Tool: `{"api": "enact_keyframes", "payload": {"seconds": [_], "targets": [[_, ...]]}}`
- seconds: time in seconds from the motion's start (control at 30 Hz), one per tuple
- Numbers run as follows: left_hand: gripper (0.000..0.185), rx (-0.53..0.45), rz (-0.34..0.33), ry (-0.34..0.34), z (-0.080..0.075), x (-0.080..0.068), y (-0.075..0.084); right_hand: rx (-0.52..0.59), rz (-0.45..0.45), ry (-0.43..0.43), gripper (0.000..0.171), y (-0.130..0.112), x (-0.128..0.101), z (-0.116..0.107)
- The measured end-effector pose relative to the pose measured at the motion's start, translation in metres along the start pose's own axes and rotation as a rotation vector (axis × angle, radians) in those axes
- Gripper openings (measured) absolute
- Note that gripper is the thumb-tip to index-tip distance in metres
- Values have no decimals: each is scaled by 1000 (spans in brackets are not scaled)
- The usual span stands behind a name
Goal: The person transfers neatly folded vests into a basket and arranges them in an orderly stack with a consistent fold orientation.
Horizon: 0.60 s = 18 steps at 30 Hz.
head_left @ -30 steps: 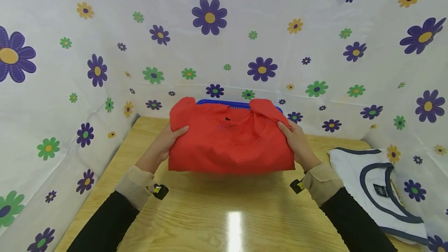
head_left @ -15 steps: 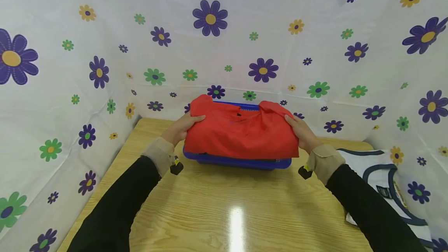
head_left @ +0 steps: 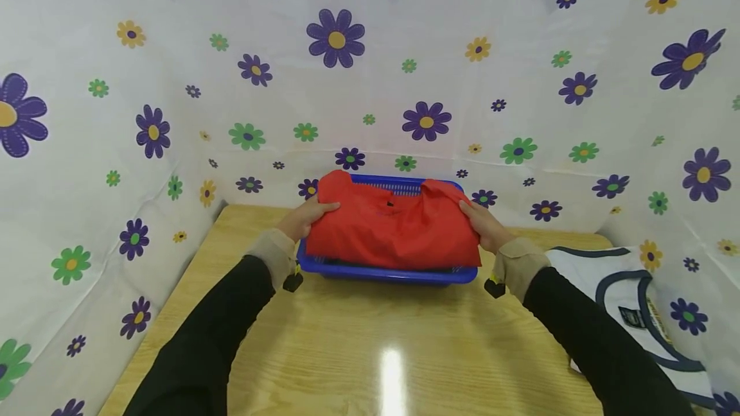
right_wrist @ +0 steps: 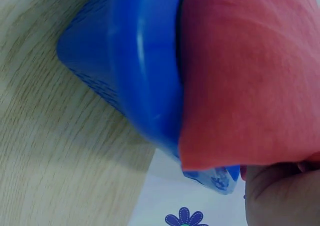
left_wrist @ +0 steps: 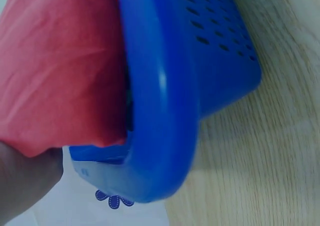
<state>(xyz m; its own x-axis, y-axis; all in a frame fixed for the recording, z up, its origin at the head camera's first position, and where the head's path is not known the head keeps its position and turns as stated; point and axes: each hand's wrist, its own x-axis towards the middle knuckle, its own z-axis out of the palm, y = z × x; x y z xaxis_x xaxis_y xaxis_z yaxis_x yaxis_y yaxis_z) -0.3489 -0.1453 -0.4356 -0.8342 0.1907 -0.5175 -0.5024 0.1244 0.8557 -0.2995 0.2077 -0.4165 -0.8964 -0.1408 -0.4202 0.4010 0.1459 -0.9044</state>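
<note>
A folded red shirt [head_left: 393,233] lies over the opening of a blue plastic basket [head_left: 387,273] at the back of the table. My left hand [head_left: 303,217] grips the shirt's left side, thumb on top. On the right side my right hand [head_left: 485,225] holds it the same way; the fingers beneath are hidden. In the left wrist view the red cloth [left_wrist: 60,70] sits just inside the basket's rim [left_wrist: 160,100]. The right wrist view has the cloth [right_wrist: 245,80] beside the rim [right_wrist: 145,70] too. Something dark shows in the gap under the shirt's front edge, too little to identify.
A folded white shirt with dark trim [head_left: 624,300] lies at the table's right, partly behind my right sleeve. A flower-printed white sheet [head_left: 370,82] hangs close behind the basket and along both sides. The wooden table [head_left: 324,352] stretches toward me.
Both hands have carried the red shirt away from me and lowered it onto the basket. More of the basket's front and back rim shows now. The white shirt stays put.
</note>
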Motion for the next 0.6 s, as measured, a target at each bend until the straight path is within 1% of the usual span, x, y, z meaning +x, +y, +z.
{"api": "enact_keyframes", "payload": {"seconds": [0.1,0.17,0.23,0.27,0.3,0.43,0.47,0.5,0.53,0.6], "targets": [[63,36,-2,3,2,4,-4,-26,7,1,55,-6,-9,6],[63,58,-8,7,4,7,-5,-38,22,18,53,-7,-7,9],[63,67,-4,1,6,10,-6,-61,11,37,53,0,6,8],[63,72,-2,-1,7,11,-7,-71,7,50,53,9,20,4],[62,74,-1,-3,7,12,-7,-70,-14,52,53,16,28,2],[63,109,2,-6,11,17,-8,-133,-90,97,58,82,120,-38],[63,118,-1,-1,11,17,-8,-148,-103,100,59,101,147,-49],[63,130,1,1,12,18,-8,-155,-110,104,59,114,166,-58],[63,140,2,3,13,19,-8,-180,-114,118,62,130,191,-69],[63,150,4,10,14,20,-8,-183,-113,122,60,139,205,-73]]}}
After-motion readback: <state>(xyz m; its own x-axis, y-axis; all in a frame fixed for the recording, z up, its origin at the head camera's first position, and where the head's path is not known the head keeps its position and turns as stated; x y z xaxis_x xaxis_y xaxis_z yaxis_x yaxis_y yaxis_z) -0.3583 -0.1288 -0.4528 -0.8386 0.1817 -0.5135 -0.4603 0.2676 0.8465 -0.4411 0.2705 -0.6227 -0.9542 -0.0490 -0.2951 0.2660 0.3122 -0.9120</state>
